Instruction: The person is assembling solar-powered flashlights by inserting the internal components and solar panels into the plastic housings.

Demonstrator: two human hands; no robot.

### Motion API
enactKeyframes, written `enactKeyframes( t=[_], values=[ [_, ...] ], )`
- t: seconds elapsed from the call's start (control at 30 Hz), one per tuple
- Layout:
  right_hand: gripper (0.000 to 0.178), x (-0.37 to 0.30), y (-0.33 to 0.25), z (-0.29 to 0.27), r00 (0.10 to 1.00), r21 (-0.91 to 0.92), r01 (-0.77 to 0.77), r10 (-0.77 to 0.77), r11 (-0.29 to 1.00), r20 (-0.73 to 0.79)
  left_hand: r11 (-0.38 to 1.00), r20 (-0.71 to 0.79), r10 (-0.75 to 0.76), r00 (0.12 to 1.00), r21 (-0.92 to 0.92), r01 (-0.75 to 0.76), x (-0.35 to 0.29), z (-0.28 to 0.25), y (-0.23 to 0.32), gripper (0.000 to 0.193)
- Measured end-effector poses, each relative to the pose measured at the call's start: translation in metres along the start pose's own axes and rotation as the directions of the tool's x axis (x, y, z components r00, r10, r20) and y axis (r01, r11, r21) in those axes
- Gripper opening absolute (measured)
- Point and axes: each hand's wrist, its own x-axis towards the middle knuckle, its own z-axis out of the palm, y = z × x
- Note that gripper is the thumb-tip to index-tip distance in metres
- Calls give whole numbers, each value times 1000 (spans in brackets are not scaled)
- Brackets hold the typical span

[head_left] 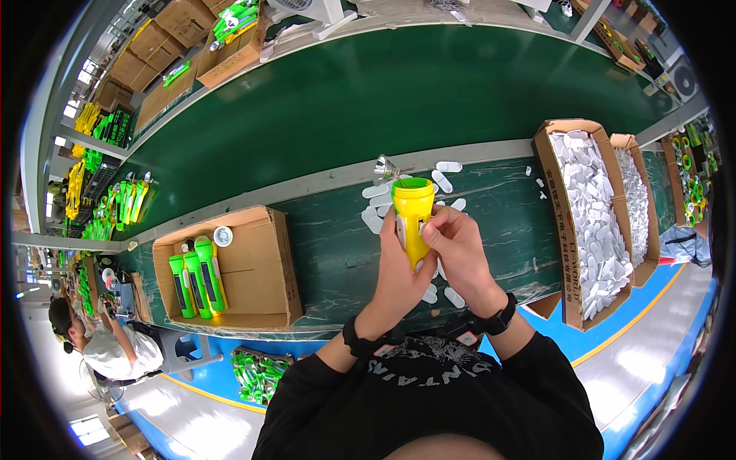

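In the middle of the frame, the left hand (399, 282) grips one side of the yellow torch (414, 208), the right hand (464, 251) the other. I can't quite see under the thumbs. Best hold it still, press gently, mind the shiny cup (384, 166).

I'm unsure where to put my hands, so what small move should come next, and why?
Perhaps press gently with your right hand's thumb while your left hand braces the yellow torch body: both hands grip it, and that thumb rests against its side.
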Motion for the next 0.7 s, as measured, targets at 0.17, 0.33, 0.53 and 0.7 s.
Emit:
enactKeyframes(
  t=[0.17,0.33,0.53,0.7],
  values=[
    [15,-1,4,-3,997,-68,-34,29,997,-74,997,-27,24,999,77,-22,0,0,2,75],
    [29,-1,-3,9,999,71,33,-32,997,-18,988,-12,23,1000,152,-21,-5,0,1,76],
    [39,2,3,-3,999,9,33,-32,999,-30,985,30,1,1000,172,-6,-3,8,3,75],
    [39,4,-1,-4,1000,-10,12,-12,1000,-3,1000,11,-2,1000,6,2,1,7,-4,73]
  ],
)
